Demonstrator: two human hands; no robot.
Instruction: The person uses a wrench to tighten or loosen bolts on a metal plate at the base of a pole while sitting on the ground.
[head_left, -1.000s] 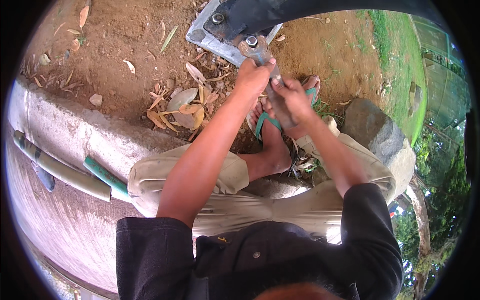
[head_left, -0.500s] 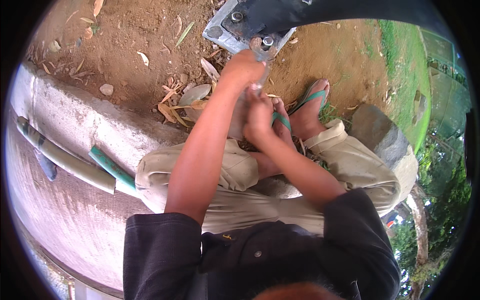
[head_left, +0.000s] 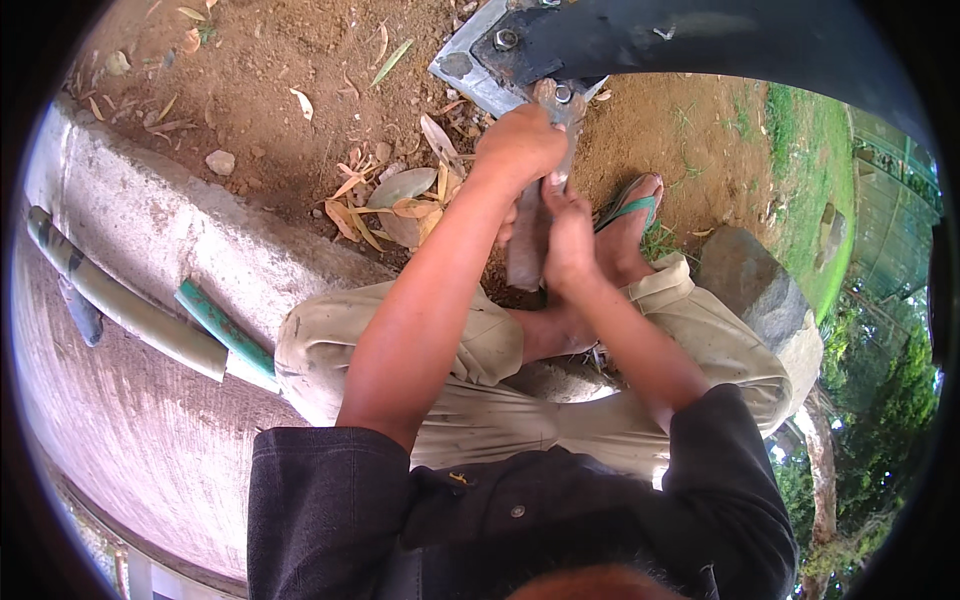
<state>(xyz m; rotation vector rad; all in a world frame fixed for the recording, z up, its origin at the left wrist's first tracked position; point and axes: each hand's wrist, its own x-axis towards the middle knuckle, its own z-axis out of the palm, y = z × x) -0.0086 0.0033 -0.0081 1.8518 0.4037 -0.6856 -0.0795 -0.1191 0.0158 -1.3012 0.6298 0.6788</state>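
A rusty open-ended wrench point(head_left: 571, 140) has its jaws at a nut point(head_left: 563, 93) on a grey metal base plate point(head_left: 460, 63). My left hand point(head_left: 522, 145) is closed around the wrench just below its jaws. Lower down, my right hand point(head_left: 570, 235) wraps the handle end, its thumb laid up along it and fingertips showing on the far side. A wide brown length point(head_left: 528, 245) hangs out below the grip; whether it is the wrench's own handle or a sleeve over it, I cannot tell. Another nut point(head_left: 506, 39) sits at the plate's left.
A thick black curved post point(head_left: 700, 40) rises from the plate. Dry leaves point(head_left: 405, 190) lie on brown soil. To the left run a concrete curb point(head_left: 200, 210), a pale curved tube point(head_left: 150, 325) and a green piece point(head_left: 225, 325). A big rock point(head_left: 745, 265) stands right of my sandalled foot point(head_left: 630, 210).
The view has shifted slightly, so the plate appears lower and further right. My right hand has moved right, less blurred, uncovering the brown length. My left hand still grips near the jaws.
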